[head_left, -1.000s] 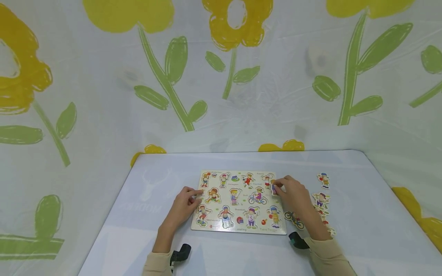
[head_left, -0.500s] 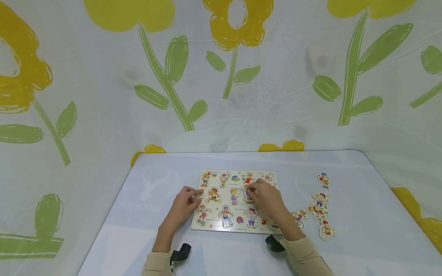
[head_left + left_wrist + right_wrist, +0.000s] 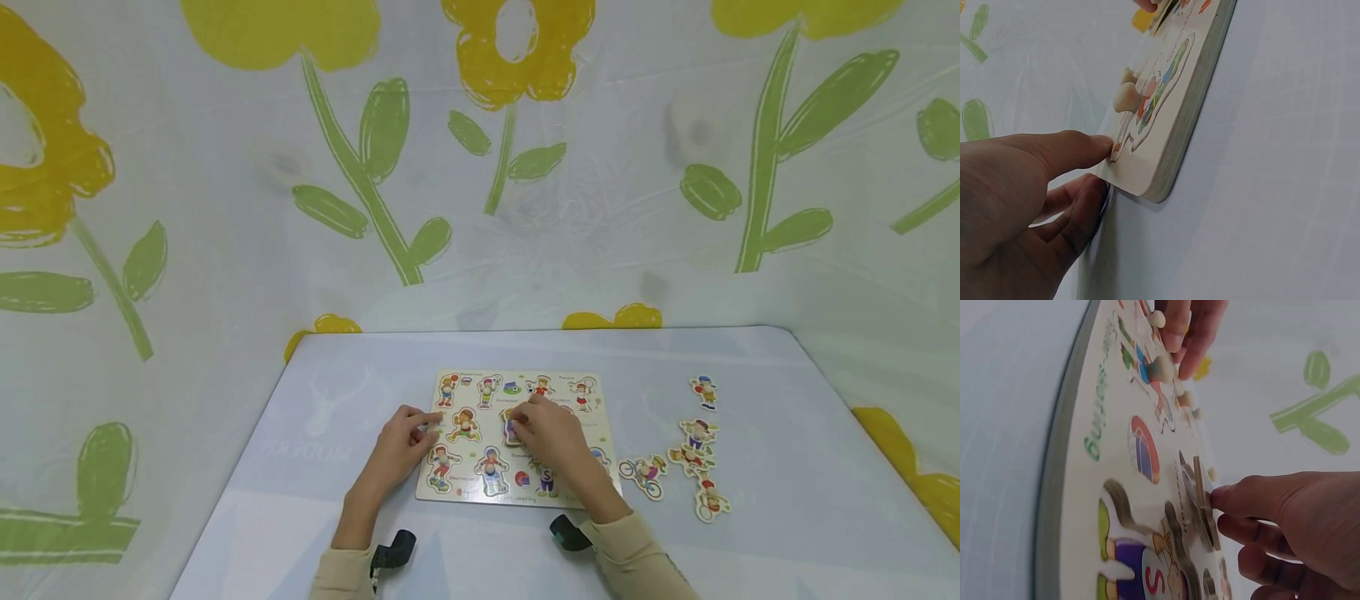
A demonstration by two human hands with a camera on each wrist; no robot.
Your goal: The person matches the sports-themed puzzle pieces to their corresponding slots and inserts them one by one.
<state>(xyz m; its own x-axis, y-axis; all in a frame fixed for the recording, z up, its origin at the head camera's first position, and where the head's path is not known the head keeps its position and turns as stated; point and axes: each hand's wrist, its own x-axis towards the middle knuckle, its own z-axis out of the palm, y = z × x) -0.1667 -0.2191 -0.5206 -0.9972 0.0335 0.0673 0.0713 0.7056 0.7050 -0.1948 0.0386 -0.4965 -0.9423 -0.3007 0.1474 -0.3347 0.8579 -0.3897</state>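
A wooden peg puzzle board (image 3: 490,433) with cartoon sports figures lies on the table. My left hand (image 3: 401,437) grips its left edge, thumb on the top face and fingers at the underside in the left wrist view. My right hand (image 3: 555,433) pinches a flat wooden puzzle piece (image 3: 1207,515) by thumb and fingers. That piece is slightly tilted, close over the middle recess of the board. In the head view it shows a bit of purple, and the fingers cover most of it. Knobbed pieces such as the skateboarder (image 3: 441,468) and the runner (image 3: 463,425) sit in recesses.
Right of the board lie loose pieces: a cyclist (image 3: 645,477), a blue-capped figure (image 3: 703,392), an overlapping cluster (image 3: 693,450) and one figure (image 3: 711,500) nearer the front. A flower-printed curtain (image 3: 480,250) stands behind the white table (image 3: 337,375).
My right hand has carried the puzzle piece left from the board's right edge to its middle, uncovering the loose pieces at right. My left hand has stayed at the board's left edge.
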